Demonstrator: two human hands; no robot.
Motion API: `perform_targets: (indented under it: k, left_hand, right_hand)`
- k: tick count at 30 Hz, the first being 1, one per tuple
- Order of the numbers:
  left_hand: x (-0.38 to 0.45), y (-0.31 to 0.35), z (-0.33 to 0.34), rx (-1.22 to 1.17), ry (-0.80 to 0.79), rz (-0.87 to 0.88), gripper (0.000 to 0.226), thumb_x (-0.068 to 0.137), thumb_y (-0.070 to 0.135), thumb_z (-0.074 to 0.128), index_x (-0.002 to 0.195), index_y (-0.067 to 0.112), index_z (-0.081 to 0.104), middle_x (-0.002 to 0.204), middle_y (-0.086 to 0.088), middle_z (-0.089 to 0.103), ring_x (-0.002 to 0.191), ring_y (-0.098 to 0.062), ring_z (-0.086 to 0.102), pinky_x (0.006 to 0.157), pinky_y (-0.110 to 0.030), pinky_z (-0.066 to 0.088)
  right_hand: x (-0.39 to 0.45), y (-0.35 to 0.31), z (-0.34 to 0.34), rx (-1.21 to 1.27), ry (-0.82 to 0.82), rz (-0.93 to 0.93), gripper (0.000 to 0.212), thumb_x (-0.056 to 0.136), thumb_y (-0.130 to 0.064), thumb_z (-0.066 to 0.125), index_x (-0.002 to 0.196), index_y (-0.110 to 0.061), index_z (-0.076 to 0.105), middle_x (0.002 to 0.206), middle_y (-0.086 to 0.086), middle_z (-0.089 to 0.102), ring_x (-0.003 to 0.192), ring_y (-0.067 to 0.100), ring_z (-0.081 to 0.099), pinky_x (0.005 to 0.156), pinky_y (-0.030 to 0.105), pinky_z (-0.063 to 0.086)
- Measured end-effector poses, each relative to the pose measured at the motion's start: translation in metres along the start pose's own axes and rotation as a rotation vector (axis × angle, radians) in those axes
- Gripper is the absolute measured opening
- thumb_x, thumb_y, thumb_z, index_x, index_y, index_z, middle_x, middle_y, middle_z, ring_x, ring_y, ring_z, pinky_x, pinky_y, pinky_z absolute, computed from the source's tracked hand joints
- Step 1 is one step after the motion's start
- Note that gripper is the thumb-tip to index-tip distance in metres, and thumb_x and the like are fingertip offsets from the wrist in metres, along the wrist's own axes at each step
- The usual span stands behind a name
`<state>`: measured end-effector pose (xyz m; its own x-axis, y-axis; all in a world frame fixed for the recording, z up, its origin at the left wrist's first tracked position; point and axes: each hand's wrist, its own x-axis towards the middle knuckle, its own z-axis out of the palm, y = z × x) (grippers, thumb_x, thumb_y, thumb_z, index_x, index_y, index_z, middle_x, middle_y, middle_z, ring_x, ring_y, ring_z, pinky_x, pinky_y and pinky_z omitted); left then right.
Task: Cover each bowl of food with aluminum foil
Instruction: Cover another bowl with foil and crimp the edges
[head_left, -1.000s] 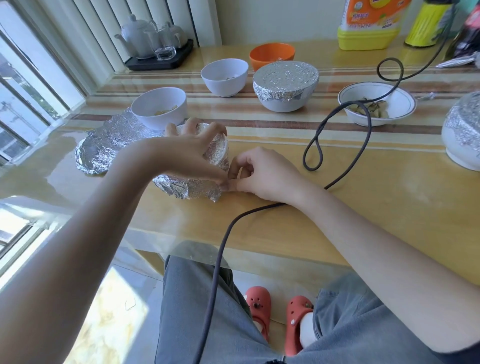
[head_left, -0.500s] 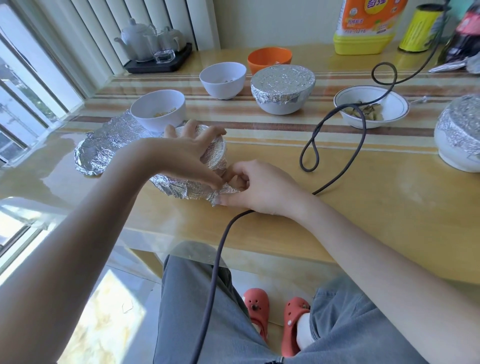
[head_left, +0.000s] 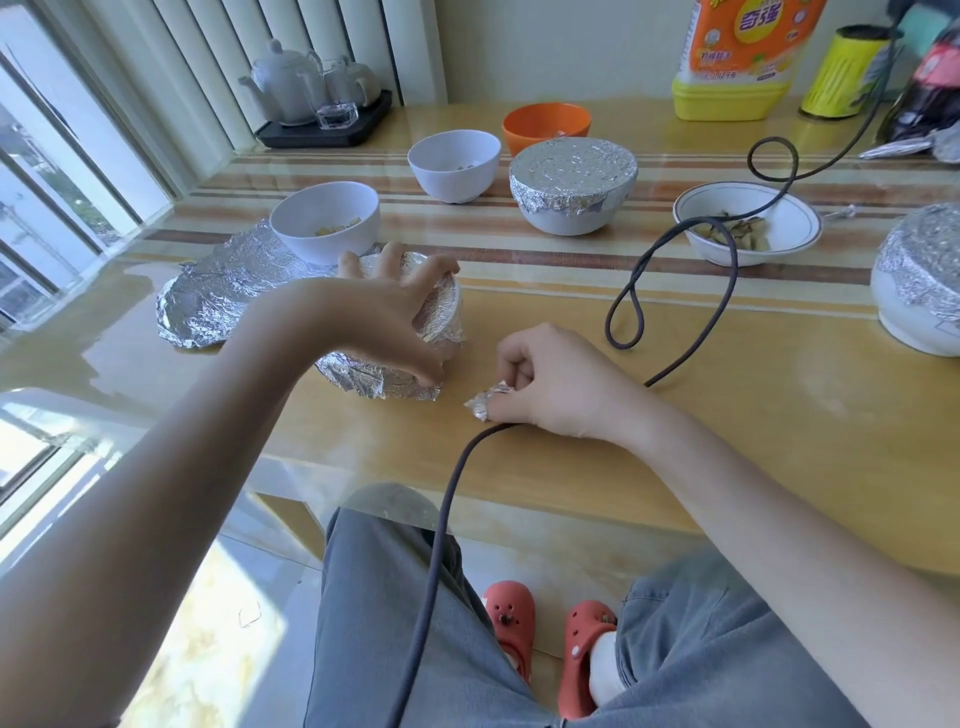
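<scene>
A loose foil sheet (head_left: 208, 301) lay at the desk's (head_left: 727, 415) left. Beside it the left hand (head_left: 384, 317) spread its fingers over the foil-wrapped bowl (head_left: 441, 322), gripping it. Just right, apart from it, the right hand (head_left: 550, 384) pinched a small foil scrap (head_left: 482, 404).

left hand (head_left: 387, 312) grips foil-wrapped bowl (head_left: 415, 338) | right hand (head_left: 550, 384) pinches foil scrap (head_left: 483, 402)
</scene>
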<state>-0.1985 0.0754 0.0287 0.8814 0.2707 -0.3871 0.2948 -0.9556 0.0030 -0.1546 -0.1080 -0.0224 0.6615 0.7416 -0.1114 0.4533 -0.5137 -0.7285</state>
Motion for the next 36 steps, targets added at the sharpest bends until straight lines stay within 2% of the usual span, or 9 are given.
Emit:
perform_targets:
  k: [4, 8, 12, 14, 20, 24, 27, 32, 36]
  left_hand:
    - [0.0, -0.001, 0.0, 0.0, -0.006, 0.003, 0.115, 0.05, 0.054, 0.068, 0.139, 0.056, -0.004, 0.151, 0.005, 0.004, 0.139, -0.04, 0.006, 0.106, -0.057, 0.033]
    - [0.001, 0.0, 0.0, 0.007, -0.001, -0.002, 0.118, 0.052, 0.052, 0.075, 0.139, 0.057, -0.005, 0.153, 0.005, 0.001, 0.141, -0.043, 0.003, 0.107, -0.059, 0.032]
    - [0.001, 0.001, 0.002, 0.033, 0.029, -0.022, 0.111, 0.066, 0.045, 0.077, 0.142, 0.052, -0.004, 0.154, 0.0, 0.003, 0.14, -0.045, 0.004, 0.107, -0.059, 0.031]
    - [0.001, 0.001, 0.002, 0.039, 0.035, -0.01, 0.111, 0.066, 0.045, 0.078, 0.142, 0.051, -0.003, 0.152, -0.001, 0.006, 0.139, -0.045, 0.007, 0.106, -0.059, 0.032]
    - [0.001, 0.001, 0.001, 0.045, 0.023, -0.013, 0.111, 0.066, 0.046, 0.076, 0.141, 0.052, -0.006, 0.156, 0.0, -0.002, 0.141, -0.045, 0.003, 0.107, -0.059, 0.03]
    - [0.003, 0.001, 0.001, 0.054, 0.016, -0.016, 0.111, 0.067, 0.046, 0.076, 0.14, 0.053, -0.007, 0.157, 0.0, -0.002, 0.14, -0.045, 0.003, 0.107, -0.058, 0.03]
    - [0.002, 0.001, 0.001, 0.067, 0.024, -0.003, 0.11, 0.066, 0.046, 0.076, 0.139, 0.051, -0.005, 0.153, -0.001, 0.005, 0.137, -0.044, 0.009, 0.104, -0.057, 0.034]
    - [0.003, 0.0, 0.002, 0.073, 0.029, 0.002, 0.112, 0.064, 0.046, 0.078, 0.141, 0.049, -0.003, 0.148, -0.001, 0.009, 0.134, -0.044, 0.013, 0.098, -0.053, 0.036]
    - [0.003, 0.006, -0.003, 0.052, 0.001, -0.06, 0.115, 0.051, 0.06, 0.07, 0.141, 0.048, -0.001, 0.147, -0.005, 0.015, 0.133, -0.047, 0.015, 0.101, -0.056, 0.036]
  right_hand:
    - [-0.002, 0.015, -0.013, -0.154, 0.237, 0.039, 0.018, 0.077, -0.03, 0.073, 0.084, -0.024, 0.057, 0.076, -0.011, 0.051, 0.079, 0.015, 0.051, 0.062, 0.032, 0.039]
    - [-0.001, 0.011, -0.009, -0.353, 0.434, -0.164, 0.023, 0.079, -0.023, 0.073, 0.094, -0.019, 0.057, 0.092, -0.007, 0.044, 0.103, 0.017, 0.044, 0.075, 0.032, 0.038]
    - [0.003, -0.007, -0.004, -0.372, 0.369, -0.288, 0.023, 0.084, -0.039, 0.07, 0.087, -0.022, 0.055, 0.076, -0.013, 0.04, 0.084, 0.012, 0.043, 0.066, 0.027, 0.025]
    - [0.012, -0.015, -0.002, -0.393, 0.325, -0.297, 0.023, 0.085, -0.044, 0.066, 0.086, -0.024, 0.054, 0.076, -0.011, 0.044, 0.081, 0.013, 0.045, 0.064, 0.028, 0.026]
    - [0.028, -0.011, -0.006, -0.356, 0.273, -0.351, 0.018, 0.087, -0.039, 0.066, 0.088, -0.021, 0.064, 0.064, -0.014, 0.043, 0.072, 0.011, 0.044, 0.057, 0.03, 0.029]
    - [0.032, -0.009, -0.01, -0.325, 0.256, -0.372, 0.016, 0.089, -0.036, 0.065, 0.088, -0.021, 0.069, 0.065, -0.012, 0.045, 0.073, 0.013, 0.043, 0.063, 0.029, 0.029]
    - [0.037, -0.013, -0.018, -0.414, 0.225, -0.387, 0.019, 0.087, -0.043, 0.064, 0.081, -0.025, 0.065, 0.072, -0.01, 0.05, 0.076, 0.014, 0.046, 0.062, 0.028, 0.027]
    - [0.048, -0.023, -0.034, -0.688, 0.26, -0.358, 0.048, 0.081, -0.057, 0.062, 0.056, -0.025, 0.037, 0.06, -0.01, 0.039, 0.075, 0.017, 0.047, 0.052, 0.026, 0.019]
    - [0.045, -0.016, -0.03, -0.603, 0.289, -0.34, 0.046, 0.082, -0.06, 0.06, 0.061, -0.021, 0.047, 0.065, -0.006, 0.05, 0.072, 0.019, 0.05, 0.05, 0.024, 0.02]
